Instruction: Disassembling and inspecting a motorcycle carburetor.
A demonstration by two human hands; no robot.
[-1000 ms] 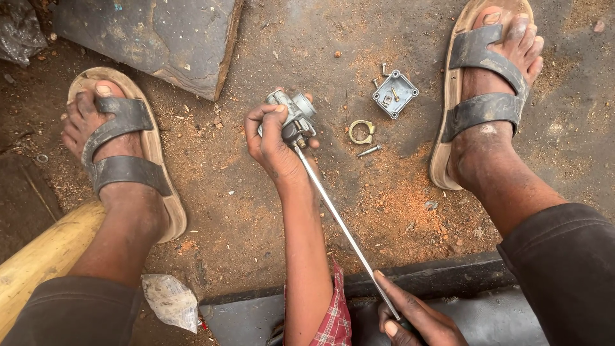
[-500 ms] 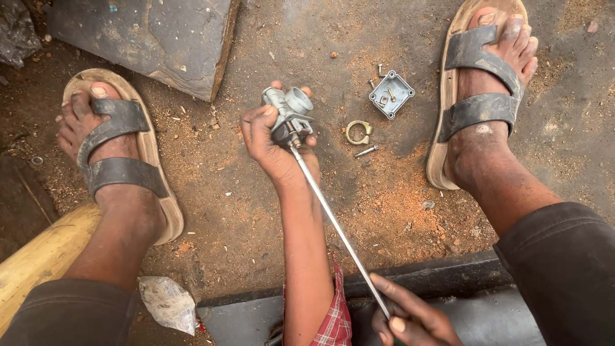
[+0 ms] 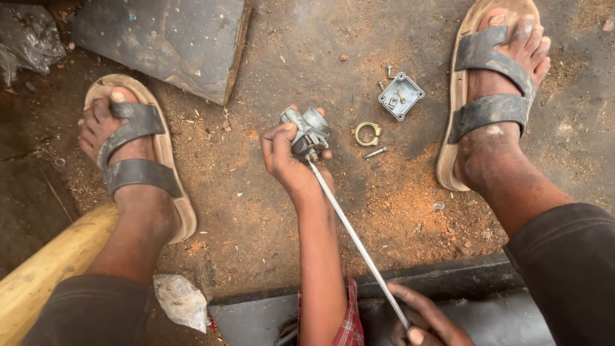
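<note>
At the far left a yellow wooden pole (image 3: 45, 272) lay slanting along the ground, and beside it the left foot rested in a worn sandal (image 3: 138, 154). Above that foot sat a flat grey stone slab (image 3: 170, 45), and near the bottom edge lay a crumpled scrap of plastic (image 3: 181, 300).

In the middle, over bare dirt strewn with orange sawdust, the left hand (image 3: 288, 163) was closed around a small grey metal carburetor (image 3: 306, 131), fingers wrapped about its body with the thumb on top. The carburetor was held just above the ground, its round throat facing up and away from the person.

A long thin metal rod (image 3: 355, 240) met the underside of the carburetor. Its long axis ran on a slant, from that tip at upper left down to lower right, where the right hand (image 3: 426, 320) pinched its near end between fingertips at the picture's bottom edge.

Just right of the carburetor lay a brass ring clip (image 3: 368, 133) and a small screw (image 3: 376, 152), then a square metal cover (image 3: 400, 96) with loose screws beside it. Farthest right stood the right foot in its sandal (image 3: 490, 96).
</note>
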